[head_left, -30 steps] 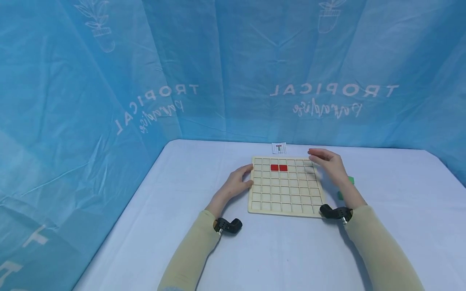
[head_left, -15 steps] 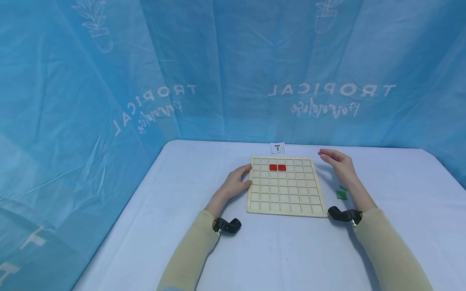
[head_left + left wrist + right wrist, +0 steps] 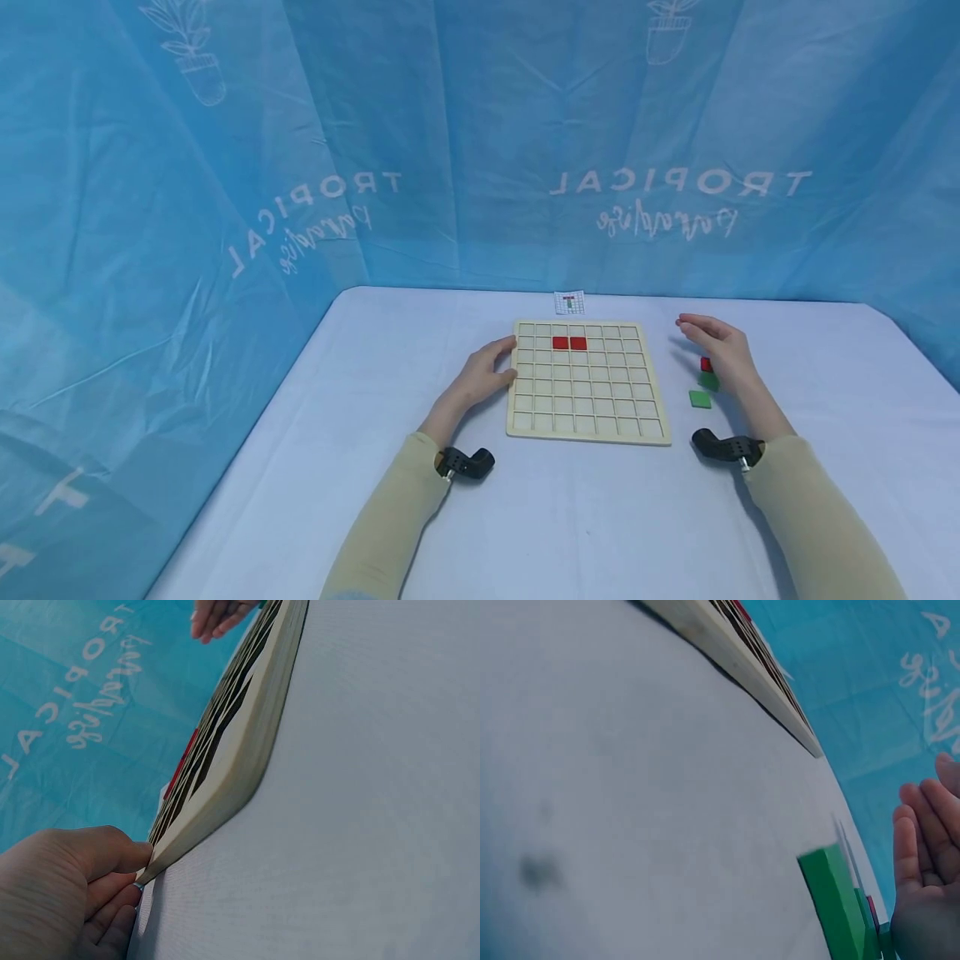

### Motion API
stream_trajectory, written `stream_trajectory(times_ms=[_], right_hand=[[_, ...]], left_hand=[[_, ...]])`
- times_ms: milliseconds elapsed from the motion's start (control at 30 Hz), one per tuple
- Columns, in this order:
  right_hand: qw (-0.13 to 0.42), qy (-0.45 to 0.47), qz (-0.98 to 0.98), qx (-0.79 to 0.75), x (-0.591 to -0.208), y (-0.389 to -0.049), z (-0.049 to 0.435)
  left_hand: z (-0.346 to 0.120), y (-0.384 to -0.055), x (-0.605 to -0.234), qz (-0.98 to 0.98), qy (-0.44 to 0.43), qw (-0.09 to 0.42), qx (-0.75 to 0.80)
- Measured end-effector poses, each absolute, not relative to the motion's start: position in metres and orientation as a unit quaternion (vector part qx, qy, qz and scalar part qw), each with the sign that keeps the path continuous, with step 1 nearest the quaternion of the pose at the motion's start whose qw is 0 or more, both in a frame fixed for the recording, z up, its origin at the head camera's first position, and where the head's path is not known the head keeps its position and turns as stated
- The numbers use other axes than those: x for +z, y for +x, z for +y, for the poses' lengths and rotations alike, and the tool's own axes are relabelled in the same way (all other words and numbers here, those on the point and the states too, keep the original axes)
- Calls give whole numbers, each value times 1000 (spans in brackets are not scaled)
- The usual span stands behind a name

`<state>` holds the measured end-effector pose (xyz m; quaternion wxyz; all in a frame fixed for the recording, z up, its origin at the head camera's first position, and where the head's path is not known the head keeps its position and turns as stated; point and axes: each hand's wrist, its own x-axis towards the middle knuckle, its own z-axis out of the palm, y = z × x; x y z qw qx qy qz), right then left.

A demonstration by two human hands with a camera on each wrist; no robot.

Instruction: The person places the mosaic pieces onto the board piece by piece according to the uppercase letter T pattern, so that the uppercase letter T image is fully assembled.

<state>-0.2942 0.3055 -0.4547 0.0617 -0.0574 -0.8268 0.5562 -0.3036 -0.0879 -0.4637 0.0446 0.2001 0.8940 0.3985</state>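
Observation:
A pale wooden grid board (image 3: 585, 425) lies on the white table with two red square tiles (image 3: 569, 343) side by side in its second row from the back. My left hand (image 3: 480, 375) rests against the board's left edge, thumb and fingertips touching the rim; the left wrist view shows this contact at the board's side. To the right of the board, my right hand (image 3: 722, 346) hovers with fingers extended and nothing visible in it. Beneath and beside it lie a green tile (image 3: 700, 399), a darker green tile (image 3: 708, 381) and a red tile (image 3: 706, 364), partly hidden by the hand.
Behind the board lies a small printed card (image 3: 569, 302) with a red and green T pattern on a grid. A blue printed curtain (image 3: 465, 150) hangs along the table's back and left side. Black wrist cameras (image 3: 468, 463) sit on both forearms.
My right hand has moved right, away from the board and over the loose tiles, uncovering more of the green and red ones. The left hand stays at the board's edge.

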Motion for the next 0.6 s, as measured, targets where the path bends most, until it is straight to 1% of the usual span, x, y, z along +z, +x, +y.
stream_trajectory(times_ms=[233,600], right_hand=[[65,-75,-830,549,-454,-289,317],[73,-58,-866,491,-452,-276,335]], left_hand=[[-88,-304,-463,893,199,43,401],[-88,-303,-463,894,202,42,399]])
